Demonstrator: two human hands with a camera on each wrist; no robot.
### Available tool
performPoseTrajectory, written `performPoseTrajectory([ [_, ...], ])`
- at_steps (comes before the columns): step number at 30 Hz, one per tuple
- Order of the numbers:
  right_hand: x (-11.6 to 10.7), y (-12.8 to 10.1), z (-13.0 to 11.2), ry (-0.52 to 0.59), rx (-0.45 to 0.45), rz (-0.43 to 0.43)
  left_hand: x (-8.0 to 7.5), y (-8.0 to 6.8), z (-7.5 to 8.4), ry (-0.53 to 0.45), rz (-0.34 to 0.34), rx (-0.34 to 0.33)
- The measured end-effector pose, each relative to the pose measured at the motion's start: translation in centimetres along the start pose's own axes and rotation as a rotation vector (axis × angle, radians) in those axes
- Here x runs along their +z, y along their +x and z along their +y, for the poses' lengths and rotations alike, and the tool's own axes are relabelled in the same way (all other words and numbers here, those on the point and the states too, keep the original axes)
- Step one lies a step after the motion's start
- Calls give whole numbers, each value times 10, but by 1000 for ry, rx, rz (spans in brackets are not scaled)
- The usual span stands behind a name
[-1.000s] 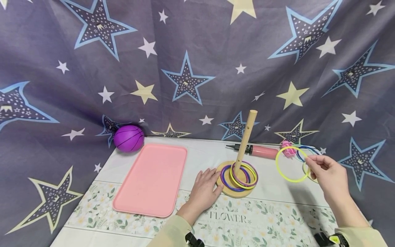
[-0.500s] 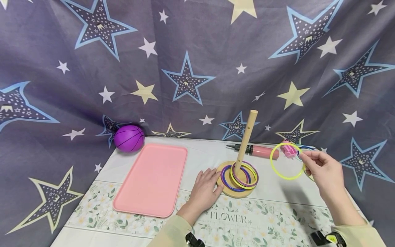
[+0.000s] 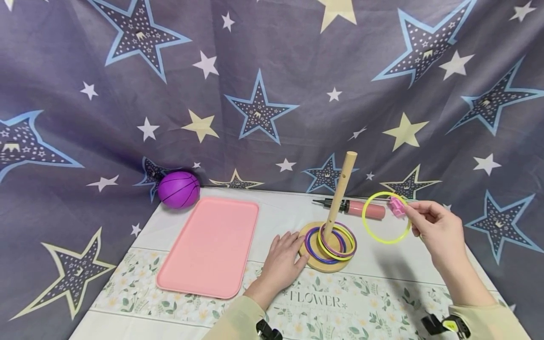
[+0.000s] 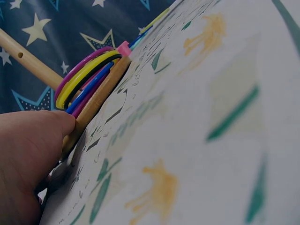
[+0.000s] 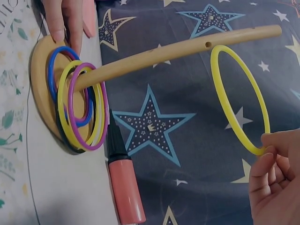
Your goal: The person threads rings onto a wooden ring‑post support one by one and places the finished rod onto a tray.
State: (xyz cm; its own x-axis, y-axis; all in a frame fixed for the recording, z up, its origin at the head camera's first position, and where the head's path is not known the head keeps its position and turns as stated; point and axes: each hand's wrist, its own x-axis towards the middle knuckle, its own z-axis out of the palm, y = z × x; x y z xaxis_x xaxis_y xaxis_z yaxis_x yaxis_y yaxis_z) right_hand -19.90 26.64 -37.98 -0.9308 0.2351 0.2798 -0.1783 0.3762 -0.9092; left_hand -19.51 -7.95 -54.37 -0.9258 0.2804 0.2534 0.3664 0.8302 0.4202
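Between thumb and fingers my right hand [image 3: 439,231] pinches a yellow ring [image 3: 366,225], held up in the air to the right of the wooden peg [image 3: 340,193]. The peg rises from a round wooden base [image 3: 325,267], and several rings in blue, purple and yellow lie around its foot, the purple ring [image 5: 71,105] uppermost. My left hand [image 3: 282,259] lies flat on the cloth with its fingers spread, thumb and fingertips touching the base's left edge. In the left wrist view the thumb [image 4: 65,123] rests against the base's rim.
A pink tray [image 3: 208,250] lies left of my left hand, with a purple ball [image 3: 179,190] behind it. A pink and black hand pump [image 3: 366,209] lies behind the peg. Beside it sits a small pink object [image 3: 397,207]. A star-patterned curtain [image 3: 255,47] closes off the back.
My right hand has moved left with the yellow ring, closer to the peg and slightly higher. The left hand has stayed at the base.
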Motion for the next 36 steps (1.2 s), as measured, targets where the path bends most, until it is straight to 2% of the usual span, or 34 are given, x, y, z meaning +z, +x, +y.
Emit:
performPoseTrajectory([
  [9, 9, 4, -7, 35, -32, -22, 0, -1, 0, 4, 4, 3],
  [15, 14, 4, -15, -1, -53, -42, 0, -1, 0, 10, -10, -9],
  [23, 20, 9, -27, 17, -61, -43, -1, 0, 1, 2, -13, -16],
  [31, 28, 20, -38, 197, -72, -68, -1, 0, 1, 2, -12, -14],
  [36, 30, 26, -49, 126, -88, -36, -1, 0, 1, 6, -2, -5],
])
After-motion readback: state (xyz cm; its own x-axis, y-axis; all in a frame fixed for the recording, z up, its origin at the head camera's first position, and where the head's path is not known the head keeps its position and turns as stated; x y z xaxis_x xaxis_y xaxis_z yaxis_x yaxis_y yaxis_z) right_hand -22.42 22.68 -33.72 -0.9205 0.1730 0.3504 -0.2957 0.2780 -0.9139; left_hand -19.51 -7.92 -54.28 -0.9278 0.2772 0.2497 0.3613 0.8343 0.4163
